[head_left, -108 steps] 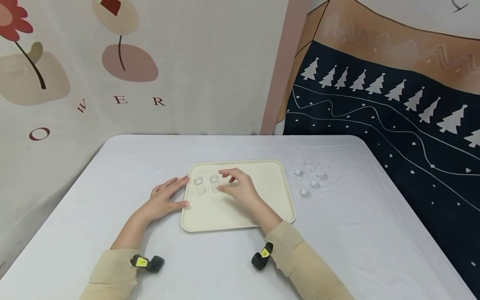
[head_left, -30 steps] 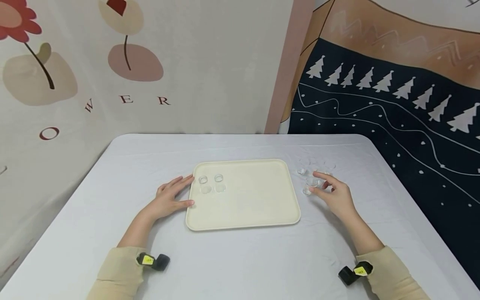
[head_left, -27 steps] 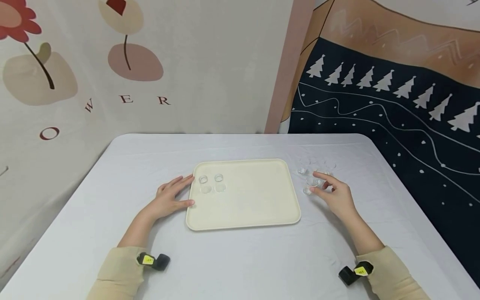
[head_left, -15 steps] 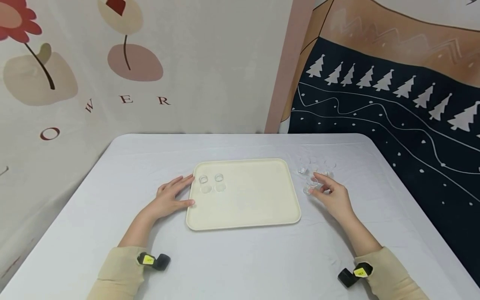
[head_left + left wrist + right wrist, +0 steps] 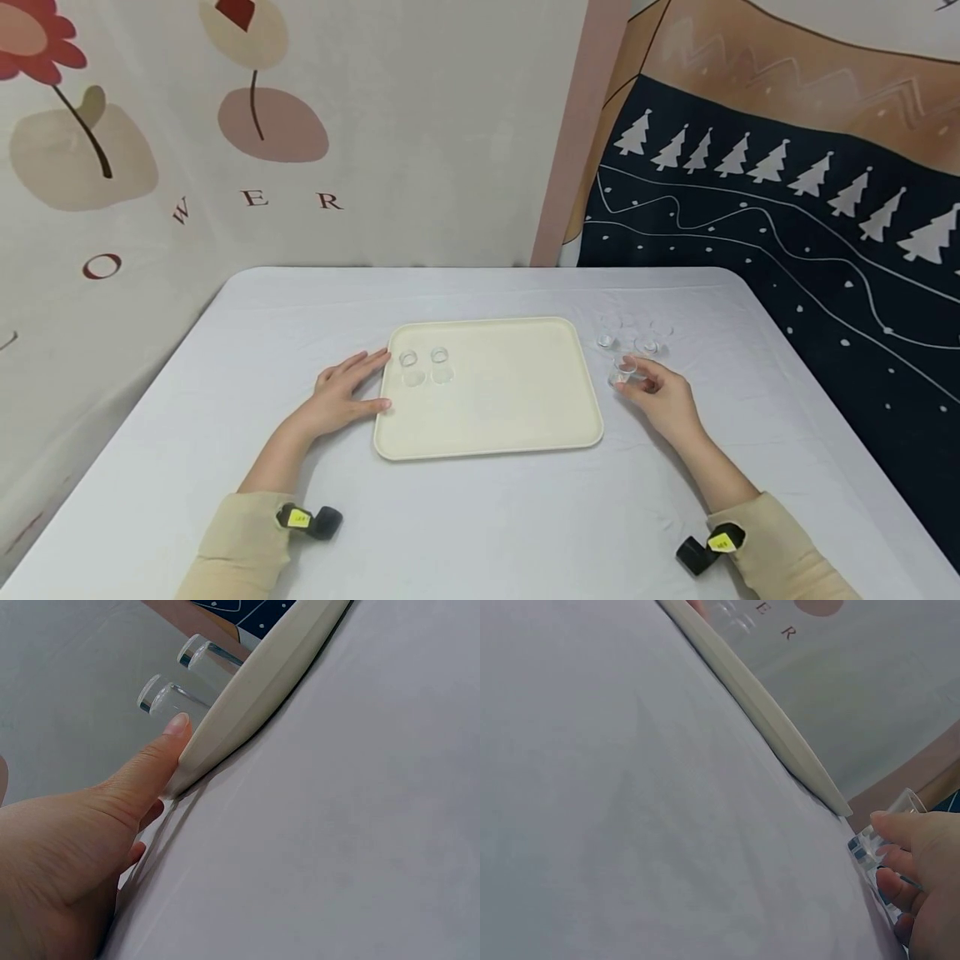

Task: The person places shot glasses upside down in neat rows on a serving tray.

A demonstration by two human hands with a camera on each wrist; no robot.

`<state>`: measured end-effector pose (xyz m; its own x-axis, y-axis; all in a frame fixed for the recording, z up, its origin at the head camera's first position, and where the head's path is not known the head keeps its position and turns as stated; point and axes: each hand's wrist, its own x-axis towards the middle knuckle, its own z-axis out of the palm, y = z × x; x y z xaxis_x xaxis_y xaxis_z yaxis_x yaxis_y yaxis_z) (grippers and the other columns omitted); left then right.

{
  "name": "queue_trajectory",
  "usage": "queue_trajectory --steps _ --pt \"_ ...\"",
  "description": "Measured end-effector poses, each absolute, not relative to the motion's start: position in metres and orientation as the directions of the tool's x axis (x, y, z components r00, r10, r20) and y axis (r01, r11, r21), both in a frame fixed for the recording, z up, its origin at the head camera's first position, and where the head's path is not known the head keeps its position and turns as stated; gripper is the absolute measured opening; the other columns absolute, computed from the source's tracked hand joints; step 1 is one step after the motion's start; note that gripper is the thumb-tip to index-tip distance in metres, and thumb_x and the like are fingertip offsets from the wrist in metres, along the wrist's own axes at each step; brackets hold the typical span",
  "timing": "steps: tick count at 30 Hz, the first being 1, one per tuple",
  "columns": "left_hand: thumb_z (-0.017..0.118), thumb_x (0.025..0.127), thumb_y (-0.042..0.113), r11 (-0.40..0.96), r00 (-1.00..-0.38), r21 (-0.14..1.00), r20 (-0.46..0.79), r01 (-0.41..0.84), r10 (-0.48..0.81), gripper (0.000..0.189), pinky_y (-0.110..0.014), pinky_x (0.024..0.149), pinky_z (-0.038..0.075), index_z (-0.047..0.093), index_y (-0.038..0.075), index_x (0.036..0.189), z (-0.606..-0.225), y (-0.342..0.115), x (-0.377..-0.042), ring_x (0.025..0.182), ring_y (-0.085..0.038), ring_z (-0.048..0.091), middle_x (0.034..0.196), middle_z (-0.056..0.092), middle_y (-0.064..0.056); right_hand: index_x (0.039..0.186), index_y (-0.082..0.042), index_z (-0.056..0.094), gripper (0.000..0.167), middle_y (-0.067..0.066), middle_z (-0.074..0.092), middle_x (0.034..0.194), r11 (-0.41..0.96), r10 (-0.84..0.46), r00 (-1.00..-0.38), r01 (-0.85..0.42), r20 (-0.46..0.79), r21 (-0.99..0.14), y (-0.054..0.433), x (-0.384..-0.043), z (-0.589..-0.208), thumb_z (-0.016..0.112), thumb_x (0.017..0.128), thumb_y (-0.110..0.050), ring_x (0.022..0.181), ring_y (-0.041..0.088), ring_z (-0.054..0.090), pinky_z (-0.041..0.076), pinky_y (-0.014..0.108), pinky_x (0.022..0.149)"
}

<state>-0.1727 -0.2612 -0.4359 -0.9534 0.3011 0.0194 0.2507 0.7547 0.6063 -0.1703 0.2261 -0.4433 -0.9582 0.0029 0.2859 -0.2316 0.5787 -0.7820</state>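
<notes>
Two small clear shot glasses (image 5: 440,367) stand bottom-up side by side near the left end of a cream tray (image 5: 517,433). Against the tray's left edge rests my left hand (image 5: 337,396), fingers spread and straight; in the left wrist view its thumb (image 5: 150,769) touches the rim. Right of the tray, my right hand (image 5: 666,400) pinches an upright shot glass (image 5: 622,369) between thumb and fingers. The right wrist view shows that glass (image 5: 907,802) partly hidden behind the thumb, its thick base low by the cloth.
Several more clear glasses (image 5: 647,342) stand on the white-clothed table (image 5: 480,525) just behind the right hand; their thin outlines are hard to count. A printed cloth wall (image 5: 435,167) rises behind the table's far edge.
Since the oldest frame, my right hand has left the tray's glasses and moved right to the group. Over the last second its fingers have closed on the front glass. The left hand stays put.
</notes>
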Motion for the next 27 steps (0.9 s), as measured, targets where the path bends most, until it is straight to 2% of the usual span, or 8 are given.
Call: queue_trajectory --steps 3,8,14,22,27 --pt "0.072 0.081 0.043 0.754 -0.954 0.607 0.020 0.250 0.300 0.084 -0.060 0.108 -0.001 0.035 0.010 0.148 -0.4357 -0.2617 -0.1725 0.141 -0.038 0.013 0.153 0.030 -0.012 0.116 0.001 0.065 0.039 0.017 0.069 0.102 0.602 0.003 -0.957 -0.229 0.288 -0.765 0.2256 -0.1710 -0.4446 0.078 0.081 -0.010 0.070 0.012 0.052 0.043 0.015 0.057" --pt "0.073 0.081 0.042 0.753 -0.954 0.609 0.021 0.250 0.299 0.084 -0.059 0.108 0.000 0.035 0.010 0.148 -0.4352 -0.2621 -0.1717 0.141 -0.038 0.013 0.153 0.030 -0.012 0.113 -0.002 0.068 0.036 0.010 0.065 0.081 0.663 -0.013 -0.951 -0.238 0.308 -0.710 0.2244 -0.1731 -0.4467 0.079 0.079 -0.008 0.063 0.014 0.048 0.041 0.020 0.051" --pt "0.072 0.082 0.044 0.751 -0.953 0.610 0.025 0.253 0.301 0.084 -0.060 0.108 0.000 0.035 0.010 0.149 -0.4348 -0.2625 -0.1718 0.141 -0.039 0.013 0.153 0.030 -0.012 0.109 -0.003 0.069 0.032 0.010 0.066 0.085 0.671 -0.006 -0.951 -0.232 0.308 -0.704 0.2246 -0.1740 -0.4496 0.080 0.079 -0.008 0.064 0.014 0.049 0.041 0.020 0.051" --pt "0.072 0.081 0.044 0.761 -0.954 0.598 0.016 0.250 0.300 0.084 -0.058 0.109 0.000 0.034 0.012 0.149 -0.4366 -0.2616 -0.1716 0.142 -0.037 0.013 0.154 0.030 -0.011 0.108 -0.004 0.069 0.031 0.005 0.064 0.081 0.656 -0.021 -0.952 -0.243 0.305 -0.714 0.2258 -0.1698 -0.4458 0.079 0.080 -0.011 0.066 0.014 0.051 0.042 0.021 0.053" --pt "0.071 0.082 0.045 0.764 -0.955 0.597 0.010 0.243 0.296 0.083 -0.059 0.108 0.000 0.035 0.012 0.149 -0.4346 -0.2615 -0.1710 0.141 -0.038 0.013 0.153 0.030 -0.013 0.110 -0.004 0.067 0.032 0.007 0.067 0.087 0.643 -0.025 -0.961 -0.226 0.275 -0.731 0.2255 -0.1672 -0.4408 0.078 0.082 -0.015 0.071 0.015 0.053 0.044 0.021 0.057"
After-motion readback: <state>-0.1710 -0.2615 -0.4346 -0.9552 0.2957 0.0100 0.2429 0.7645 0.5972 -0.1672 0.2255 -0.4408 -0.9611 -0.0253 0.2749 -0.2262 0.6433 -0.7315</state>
